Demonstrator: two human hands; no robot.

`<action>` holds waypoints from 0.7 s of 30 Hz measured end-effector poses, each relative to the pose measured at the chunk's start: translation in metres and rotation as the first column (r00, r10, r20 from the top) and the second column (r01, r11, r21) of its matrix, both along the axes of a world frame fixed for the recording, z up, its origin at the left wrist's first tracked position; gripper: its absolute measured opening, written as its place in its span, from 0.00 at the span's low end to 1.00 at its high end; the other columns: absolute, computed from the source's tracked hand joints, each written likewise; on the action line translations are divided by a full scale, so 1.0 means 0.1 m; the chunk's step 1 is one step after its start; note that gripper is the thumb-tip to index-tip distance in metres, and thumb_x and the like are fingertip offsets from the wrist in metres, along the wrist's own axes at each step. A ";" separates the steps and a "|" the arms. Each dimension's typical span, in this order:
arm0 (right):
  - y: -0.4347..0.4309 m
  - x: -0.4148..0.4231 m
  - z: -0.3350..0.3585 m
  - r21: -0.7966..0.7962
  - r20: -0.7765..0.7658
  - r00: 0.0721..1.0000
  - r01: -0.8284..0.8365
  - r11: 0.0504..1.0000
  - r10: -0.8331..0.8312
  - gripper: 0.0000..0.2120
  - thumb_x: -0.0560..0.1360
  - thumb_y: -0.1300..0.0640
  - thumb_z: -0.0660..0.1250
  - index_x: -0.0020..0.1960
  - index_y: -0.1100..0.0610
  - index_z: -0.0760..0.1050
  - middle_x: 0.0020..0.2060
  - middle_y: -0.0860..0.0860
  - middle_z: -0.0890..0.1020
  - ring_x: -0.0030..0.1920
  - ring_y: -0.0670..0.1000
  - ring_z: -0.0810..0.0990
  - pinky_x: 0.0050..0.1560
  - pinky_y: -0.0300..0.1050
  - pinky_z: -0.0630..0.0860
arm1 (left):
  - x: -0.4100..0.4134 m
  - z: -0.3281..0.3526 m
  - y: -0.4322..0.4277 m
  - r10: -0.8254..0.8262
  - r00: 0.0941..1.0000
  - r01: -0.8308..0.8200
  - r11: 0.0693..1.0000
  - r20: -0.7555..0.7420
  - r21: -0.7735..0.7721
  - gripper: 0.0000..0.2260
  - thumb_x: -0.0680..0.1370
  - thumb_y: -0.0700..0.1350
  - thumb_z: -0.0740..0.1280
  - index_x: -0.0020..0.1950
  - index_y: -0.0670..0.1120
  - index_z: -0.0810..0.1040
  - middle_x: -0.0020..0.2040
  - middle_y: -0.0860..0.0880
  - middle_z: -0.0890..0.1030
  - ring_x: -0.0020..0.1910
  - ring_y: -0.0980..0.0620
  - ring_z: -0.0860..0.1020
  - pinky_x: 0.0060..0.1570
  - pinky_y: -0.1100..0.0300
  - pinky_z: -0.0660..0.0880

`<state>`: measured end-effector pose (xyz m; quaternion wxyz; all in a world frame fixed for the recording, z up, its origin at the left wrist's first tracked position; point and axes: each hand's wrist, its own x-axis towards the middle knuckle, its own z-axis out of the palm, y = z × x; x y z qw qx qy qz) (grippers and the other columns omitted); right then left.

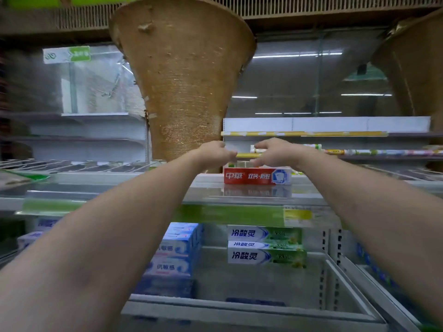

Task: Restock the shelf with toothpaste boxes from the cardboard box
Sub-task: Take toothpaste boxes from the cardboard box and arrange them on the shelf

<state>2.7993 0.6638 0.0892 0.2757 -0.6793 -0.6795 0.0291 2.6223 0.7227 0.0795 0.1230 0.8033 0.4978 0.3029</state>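
Forearms [100,236] seen stretched forward from bottom corners. Woven cone-shaped column [184,80] seen beyond fingers. Top shelf [211,197] spread beneath fingers. Blue-white boxes [175,255] and green-white boxes [266,245] stacked well below fingers. Red toothpaste box [257,176] laid flat on top shelf, just under fingers. Left hand [213,153] curled, right hand [275,152] bent downward, both held near each other; grasp on anything cannot be told.
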 end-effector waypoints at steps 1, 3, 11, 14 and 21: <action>-0.01 -0.11 0.02 0.017 0.062 0.998 -0.026 1.000 0.025 0.33 0.77 0.46 0.69 0.78 0.53 0.62 0.76 0.52 0.66 0.75 0.56 0.65 0.74 0.52 0.64 | -0.08 0.01 -0.06 0.035 0.997 -0.031 0.998 -0.062 0.059 0.28 0.83 0.58 0.60 0.78 0.44 0.64 0.77 0.44 0.68 0.74 0.42 0.67 0.71 0.49 0.67; -0.03 -0.38 0.04 0.054 0.187 0.980 -0.081 0.995 0.069 0.34 0.78 0.41 0.66 0.78 0.54 0.61 0.76 0.52 0.66 0.75 0.55 0.65 0.72 0.48 0.63 | -0.28 0.03 -0.18 0.134 0.976 -0.104 0.980 -0.173 0.171 0.26 0.83 0.59 0.58 0.78 0.47 0.66 0.75 0.41 0.71 0.74 0.39 0.67 0.72 0.46 0.65; -0.06 -1.84 -0.07 0.056 0.329 0.888 -0.359 0.932 0.322 0.33 0.78 0.39 0.64 0.78 0.51 0.60 0.74 0.54 0.71 0.74 0.58 0.67 0.69 0.46 0.64 | -1.73 -0.06 -0.69 0.557 0.767 -0.431 0.815 -0.318 0.387 0.28 0.82 0.63 0.54 0.80 0.55 0.62 0.82 0.44 0.56 0.81 0.39 0.49 0.75 0.35 0.55; -0.12 -2.59 -0.15 0.059 0.345 0.843 -0.459 0.887 0.413 0.39 0.76 0.37 0.65 0.80 0.52 0.56 0.77 0.54 0.64 0.77 0.59 0.58 0.75 0.49 0.56 | -2.44 -0.20 -1.02 0.662 0.678 -0.558 0.746 -0.320 0.362 0.28 0.82 0.63 0.54 0.80 0.54 0.61 0.82 0.44 0.56 0.81 0.39 0.47 0.75 0.35 0.54; -0.62 -4.50 -0.45 0.082 0.339 0.706 -0.681 0.728 0.622 0.39 0.76 0.43 0.68 0.79 0.59 0.58 0.77 0.57 0.64 0.77 0.58 0.60 0.77 0.52 0.52 | -4.30 -0.51 -1.95 0.799 0.508 -0.772 0.588 -0.322 0.242 0.30 0.82 0.65 0.53 0.81 0.53 0.60 0.82 0.43 0.55 0.81 0.38 0.49 0.76 0.38 0.57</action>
